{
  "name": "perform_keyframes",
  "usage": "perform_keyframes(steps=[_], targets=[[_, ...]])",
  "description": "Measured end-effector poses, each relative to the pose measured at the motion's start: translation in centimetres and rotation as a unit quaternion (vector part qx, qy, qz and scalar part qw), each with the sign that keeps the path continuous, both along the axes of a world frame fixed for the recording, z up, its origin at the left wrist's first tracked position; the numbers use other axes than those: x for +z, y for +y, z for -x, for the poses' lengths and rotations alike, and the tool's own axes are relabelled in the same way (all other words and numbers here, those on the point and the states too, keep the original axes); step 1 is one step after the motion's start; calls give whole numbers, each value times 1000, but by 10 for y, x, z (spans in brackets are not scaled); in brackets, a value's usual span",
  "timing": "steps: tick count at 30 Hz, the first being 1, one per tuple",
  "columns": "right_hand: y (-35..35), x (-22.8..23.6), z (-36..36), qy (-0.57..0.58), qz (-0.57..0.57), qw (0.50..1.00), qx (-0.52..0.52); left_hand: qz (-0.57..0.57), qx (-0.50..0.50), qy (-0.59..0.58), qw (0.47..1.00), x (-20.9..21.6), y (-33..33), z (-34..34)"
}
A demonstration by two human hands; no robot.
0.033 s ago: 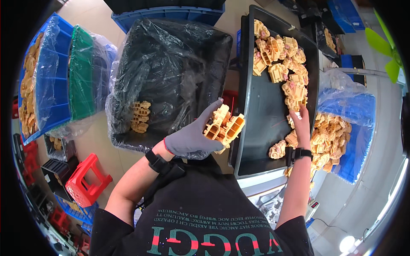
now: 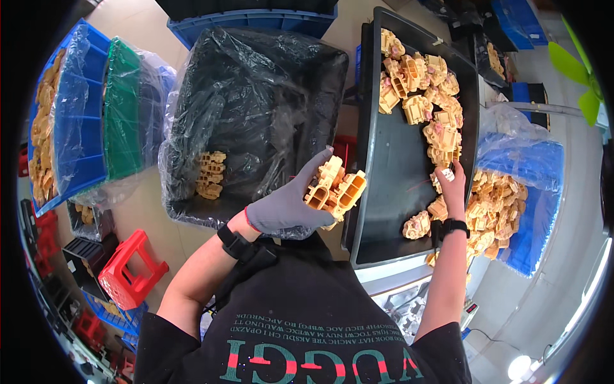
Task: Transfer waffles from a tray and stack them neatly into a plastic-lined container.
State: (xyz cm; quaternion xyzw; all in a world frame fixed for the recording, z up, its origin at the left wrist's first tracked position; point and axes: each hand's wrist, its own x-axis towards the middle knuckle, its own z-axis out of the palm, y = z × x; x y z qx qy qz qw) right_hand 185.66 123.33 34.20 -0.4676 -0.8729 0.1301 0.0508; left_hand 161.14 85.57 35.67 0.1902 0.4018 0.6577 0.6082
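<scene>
My left hand, in a grey glove, is closed around tan moulded plastic parts with open rectangular cavities. It holds them in front of my body, between the black bin and the tray. My bare right hand reaches into the right side of the black tray, its fingers bent. A small white piece shows at its fingers; what it is I cannot make out. Just beyond the fingertips lies a cluster of tan plastic parts, some with pinkish patches. Another such part rests nearer to me.
A large black bin lined with clear plastic stands at left centre, with a few tan parts inside. Farther left are blue and green crates. A red stool stands lower left. Right of the tray, a blue crate holds many parts.
My right hand has shifted very slightly, and the white piece at its fingers shows more plainly. My left hand and the parts in it stay in place.
</scene>
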Motion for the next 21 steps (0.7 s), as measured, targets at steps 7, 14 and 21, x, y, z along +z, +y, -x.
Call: perform_keyframes(steps=[7,14,21], targets=[[-15,-44,1,-112,-43,992,-37,35,47,102,993,-4,-7,2],[-61,-45,-4,-78,-40,996,15,47,84,87,992,-12,-18,10],[-152,44,54,473,526,646,-288,55,119,87,988,-15,-46,19]])
